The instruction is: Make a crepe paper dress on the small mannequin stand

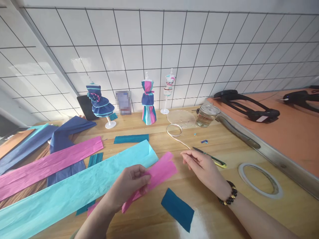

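My left hand is closed on a pink crepe paper piece, which is folded and slants up to the right with a notched far end. Just right of that end is my right hand, its thumb and fingertips pinched together; what they hold, if anything, I cannot make out. A narrow pale strip runs from a thin tape ring to just behind the right hand's fingers. Below the pink piece lies a teal paper piece. Beside the right hand rests a black and yellow pen-like tool, partly covered.
Long strips of turquoise, pink and navy paper spread over the left side. Small dress forms in navy, multicolour and white stand at the back. A lidded glass and white tape roll are rightward.
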Demonstrator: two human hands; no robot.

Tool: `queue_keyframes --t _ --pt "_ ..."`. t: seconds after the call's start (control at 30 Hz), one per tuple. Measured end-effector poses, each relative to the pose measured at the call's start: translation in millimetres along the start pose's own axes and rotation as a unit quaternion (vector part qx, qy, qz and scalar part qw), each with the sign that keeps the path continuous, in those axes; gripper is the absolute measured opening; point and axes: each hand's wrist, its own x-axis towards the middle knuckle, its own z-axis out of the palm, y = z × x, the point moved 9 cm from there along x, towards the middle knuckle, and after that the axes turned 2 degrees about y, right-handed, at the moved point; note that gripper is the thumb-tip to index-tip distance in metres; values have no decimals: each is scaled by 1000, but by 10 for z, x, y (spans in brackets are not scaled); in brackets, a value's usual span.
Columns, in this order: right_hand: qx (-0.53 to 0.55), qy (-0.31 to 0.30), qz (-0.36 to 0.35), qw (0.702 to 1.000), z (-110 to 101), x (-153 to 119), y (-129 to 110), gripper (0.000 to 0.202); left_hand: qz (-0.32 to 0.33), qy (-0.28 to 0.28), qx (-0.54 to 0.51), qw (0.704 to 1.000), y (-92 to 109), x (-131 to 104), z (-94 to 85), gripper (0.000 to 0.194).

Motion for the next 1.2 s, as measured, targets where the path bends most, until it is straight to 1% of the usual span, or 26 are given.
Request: queue_keyframes --t 0.07,0.13,0.17,0.23,0.3,0.37,0.4,0.47,0.53,0.6,0.63,0.67,0.7,0.73,0.77,0.8,0.87,0.93,1.0,1.03,1.07,1.13,1.2 --pt "-113 59 -18 992 -193 39 46 24 10 23 -40 999 38 5 -38 24" --pt "-252 93 -18 963 -343 74 128 23 15 39 -68 997 57 8 -67 24" --pt "-316 97 -11 944 -392 89 190 24 17 46 -79 996 59 10 -80 24" --pt "-400 72 8 913 -421 114 342 26 19 55 -97 994 50 16 -104 25" --pt "-433 29 26 901 -399 119 500 26 19 56 -110 992 27 25 -119 28" --pt "-434 1 35 900 -372 117 595 27 22 51 -119 991 9 34 -125 29" --pt "-431 2 31 902 -369 121 600 27 25 47 -124 991 7 38 -127 28" --pt "-417 27 4 908 -368 136 513 27 37 44 -138 989 17 44 -139 26" --pt "-365 64 -50 927 -345 133 307 26 46 46 -152 986 31 47 -153 25" --pt "-257 85 -109 957 -278 81 53 25 51 45 -160 985 41 48 -151 26" --pt "-189 81 -127 970 -224 40 -63 23 53 42 -161 985 47 47 -141 26" --pt "-123 63 -131 982 -148 -2 -152 22 56 38 -160 985 56 44 -125 28" --pt "-56 31 -121 991 -48 -43 -215 21 60 33 -158 985 66 40 -105 30" --pt "16 -16 -91 996 81 -85 -242 21 63 24 -155 986 74 35 -75 33" --pt "95 -65 -51 992 215 -133 -249 24 63 11 -152 986 81 29 -36 37" --pt "170 -108 -17 979 340 -184 -262 26 61 -5 -147 987 87 21 10 40" --pt "298 -170 32 939 533 -266 -295 32 54 -46 -129 989 98 -2 122 43" --pt "399 -200 56 893 637 -293 -316 36 44 -89 -106 989 100 -32 230 41" --pt "478 -199 80 852 670 -266 -281 35 27 -122 -93 988 81 -58 305 40" --pt "505 -185 94 838 666 -238 -236 32 18 -133 -91 987 65 -66 325 40" --pt "522 -166 110 830 650 -207 -175 28 9 -136 -91 986 48 -67 331 40" --pt "525 -119 138 831 597 -151 -34 21 -6 -128 -88 988 9 -57 309 41" --pt "505 -83 154 845 538 -121 76 19 -17 -114 -84 990 -18 -43 276 42"
